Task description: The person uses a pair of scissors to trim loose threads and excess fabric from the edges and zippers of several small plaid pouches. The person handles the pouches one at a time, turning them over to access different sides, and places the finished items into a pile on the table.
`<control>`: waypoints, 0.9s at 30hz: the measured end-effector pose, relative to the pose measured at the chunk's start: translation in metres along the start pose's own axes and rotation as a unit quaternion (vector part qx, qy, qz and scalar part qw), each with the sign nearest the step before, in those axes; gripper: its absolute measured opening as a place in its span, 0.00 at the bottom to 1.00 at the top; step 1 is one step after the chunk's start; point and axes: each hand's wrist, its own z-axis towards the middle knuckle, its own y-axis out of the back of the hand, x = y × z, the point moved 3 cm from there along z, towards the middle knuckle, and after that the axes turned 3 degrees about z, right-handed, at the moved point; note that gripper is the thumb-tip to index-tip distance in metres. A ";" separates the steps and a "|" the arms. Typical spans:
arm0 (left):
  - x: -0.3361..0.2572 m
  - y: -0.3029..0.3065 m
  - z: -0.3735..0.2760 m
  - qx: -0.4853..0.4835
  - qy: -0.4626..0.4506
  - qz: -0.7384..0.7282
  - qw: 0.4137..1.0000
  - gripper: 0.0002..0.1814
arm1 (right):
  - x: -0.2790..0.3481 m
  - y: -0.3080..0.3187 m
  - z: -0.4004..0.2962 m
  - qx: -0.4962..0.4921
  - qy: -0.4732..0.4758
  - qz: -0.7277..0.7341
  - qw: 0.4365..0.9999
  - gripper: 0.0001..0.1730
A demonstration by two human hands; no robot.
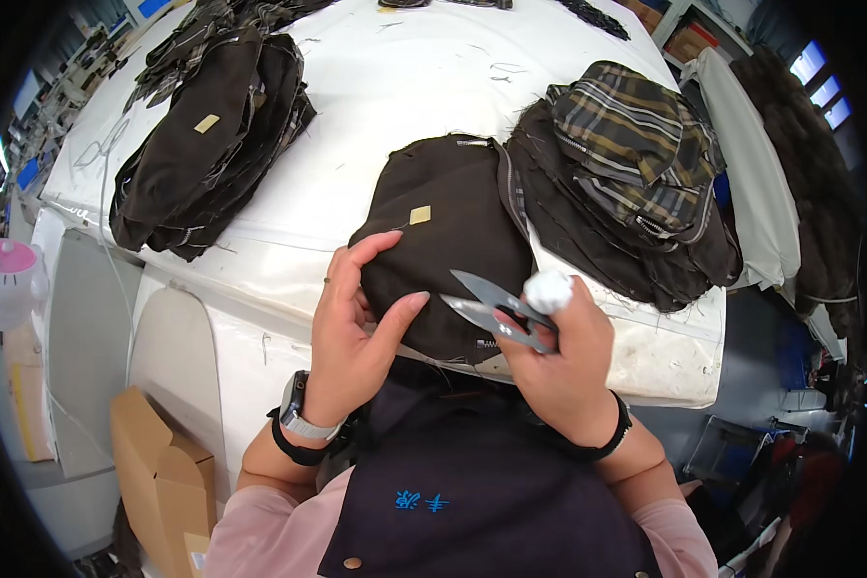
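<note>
A dark brown fabric piece (448, 180) with a zipper and a small yellow patch (420, 215) lies at the front edge of the table. My left hand (361, 311) grips its near left edge, thumb on top. In my right hand (560, 347) is a pair of thread snips (488, 307), blades apart above the cloth. A white wrapping covers one fingertip of that hand. Touching the piece on its right is a stack of dark zippered fabric pieces (571, 217), topped by plaid ones (618, 130).
Another stack of dark fabric pieces (188, 152) lies on the left of the white-covered table (376, 65), with plaid cloth behind it. Loose threads are scattered about. A cable (105, 231) hangs over the left edge, near a cardboard box (152, 484). Dark furry material (809, 180) hangs at right.
</note>
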 end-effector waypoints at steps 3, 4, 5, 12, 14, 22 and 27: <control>0.003 -0.001 0.003 -0.011 -0.042 0.016 0.999 0.28 | -0.015 -0.006 -0.011 0.018 -0.071 0.012 0.997 0.18; 0.005 0.002 0.002 -0.008 -0.052 0.034 0.998 0.27 | -0.018 -0.004 -0.016 0.014 -0.092 0.027 0.995 0.18; 0.006 0.003 0.001 -0.004 -0.062 0.052 0.997 0.27 | -0.023 -0.001 -0.022 0.009 -0.114 0.043 0.993 0.18; 0.012 -0.001 -0.012 -0.043 -0.089 0.084 0.991 0.22 | -0.038 0.009 -0.041 0.107 -0.239 0.210 0.942 0.17; 0.013 -0.001 -0.010 -0.052 -0.091 0.094 0.990 0.21 | -0.041 0.009 -0.041 0.121 -0.244 0.228 0.935 0.16; -0.001 -0.005 -0.018 -0.134 -0.102 0.273 0.947 0.22 | -0.032 0.017 -0.045 0.107 -0.168 0.202 0.959 0.14; -0.022 -0.003 -0.033 -0.219 -0.290 0.403 0.840 0.20 | -0.019 0.020 -0.035 0.061 -0.064 0.136 0.987 0.17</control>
